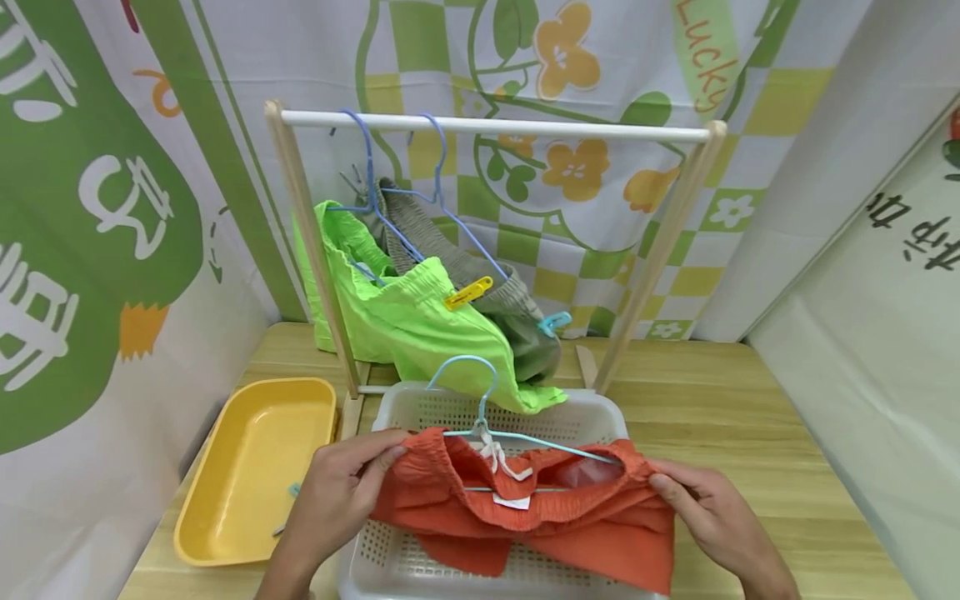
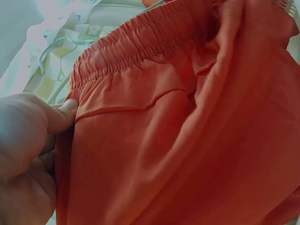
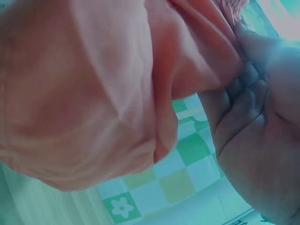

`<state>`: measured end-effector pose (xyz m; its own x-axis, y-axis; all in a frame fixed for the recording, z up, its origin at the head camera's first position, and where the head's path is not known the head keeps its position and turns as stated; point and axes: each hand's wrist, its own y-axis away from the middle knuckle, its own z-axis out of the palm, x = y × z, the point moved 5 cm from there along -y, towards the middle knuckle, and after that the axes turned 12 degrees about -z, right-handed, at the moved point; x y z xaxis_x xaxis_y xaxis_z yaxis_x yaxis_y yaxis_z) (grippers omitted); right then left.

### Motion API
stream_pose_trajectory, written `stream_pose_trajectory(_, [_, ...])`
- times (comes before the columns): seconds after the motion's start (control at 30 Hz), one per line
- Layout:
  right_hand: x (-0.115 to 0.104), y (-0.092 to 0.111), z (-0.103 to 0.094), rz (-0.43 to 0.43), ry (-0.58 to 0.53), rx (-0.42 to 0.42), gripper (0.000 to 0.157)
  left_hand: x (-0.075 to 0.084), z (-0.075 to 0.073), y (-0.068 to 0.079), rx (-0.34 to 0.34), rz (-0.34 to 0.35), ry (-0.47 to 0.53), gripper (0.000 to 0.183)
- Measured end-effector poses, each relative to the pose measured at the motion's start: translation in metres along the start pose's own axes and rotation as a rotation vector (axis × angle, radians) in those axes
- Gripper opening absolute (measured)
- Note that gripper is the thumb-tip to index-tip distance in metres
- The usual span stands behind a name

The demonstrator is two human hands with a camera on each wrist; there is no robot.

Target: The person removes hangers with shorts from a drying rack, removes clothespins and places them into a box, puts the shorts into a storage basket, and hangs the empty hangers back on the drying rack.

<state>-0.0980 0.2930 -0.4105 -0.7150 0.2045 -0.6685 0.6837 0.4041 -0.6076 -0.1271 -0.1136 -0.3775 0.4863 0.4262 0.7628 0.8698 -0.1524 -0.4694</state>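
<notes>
A pair of orange-red shorts (image 1: pixel 540 517) with an elastic waistband and white drawstring is stretched between both hands above a white basket (image 1: pixel 382 558). My left hand (image 1: pixel 337 483) pinches the waistband's left end, thumb on top; the left wrist view shows that thumb (image 2: pixel 68 108) against the cloth. At the other end, my right hand (image 1: pixel 708 508) pinches the waistband. Inside the waist opening sits a light-blue hanger (image 1: pixel 487 400), its hook standing up toward the rack. In the right wrist view the shorts (image 3: pixel 93 93) hang beside the curled fingers of the right hand (image 3: pixel 258 108).
A wooden rack (image 1: pixel 495 125) with a white bar holds bright green shorts (image 1: pixel 420 317) and grey-green shorts (image 1: pixel 525 333) on blue hangers. A yellow clip (image 1: pixel 468 293) and a blue clip (image 1: pixel 555 322) grip their waistbands. Left of the basket lies a yellow tray (image 1: pixel 255 467) with small clips.
</notes>
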Motion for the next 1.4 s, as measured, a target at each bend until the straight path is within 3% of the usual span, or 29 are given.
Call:
stream_pose_trajectory(0.27, [0.002, 0.004, -0.009, 0.038, 0.024, 0.052, 0.041, -0.001, -0.009, 0.003, 0.08, -0.021, -0.008, 0.031])
stream_pose_trajectory(0.53, [0.008, 0.005, -0.008, 0.099, -0.002, 0.029, 0.037, -0.002, -0.013, 0.004, 0.082, -0.037, 0.043, 0.03])
stream_pose_trajectory(0.73, [0.011, 0.006, -0.01, 0.092, 0.006, 0.056, 0.036, -0.009, -0.015, 0.005, 0.1, -0.081, 0.082, 0.026])
stream_pose_trajectory(0.87, [0.015, 0.008, -0.009, 0.102, 0.028, 0.054, 0.038, -0.012, -0.016, 0.006, 0.137, -0.093, 0.178, 0.027])
stream_pose_trajectory(1.0, [0.017, 0.008, -0.005, 0.09, 0.016, 0.02, 0.039, -0.011, -0.016, 0.005, 0.169, -0.057, 0.279, 0.031])
stream_pose_trajectory(1.17, [0.017, 0.007, -0.004, 0.088, 0.015, 0.021, 0.038, -0.011, -0.016, 0.004, 0.13, -0.092, 0.253, 0.029])
stream_pose_trajectory(1.4, [0.018, 0.003, 0.002, 0.136, 0.008, -0.058, 0.036, -0.011, -0.013, 0.006, 0.099, -0.115, 0.22, 0.029])
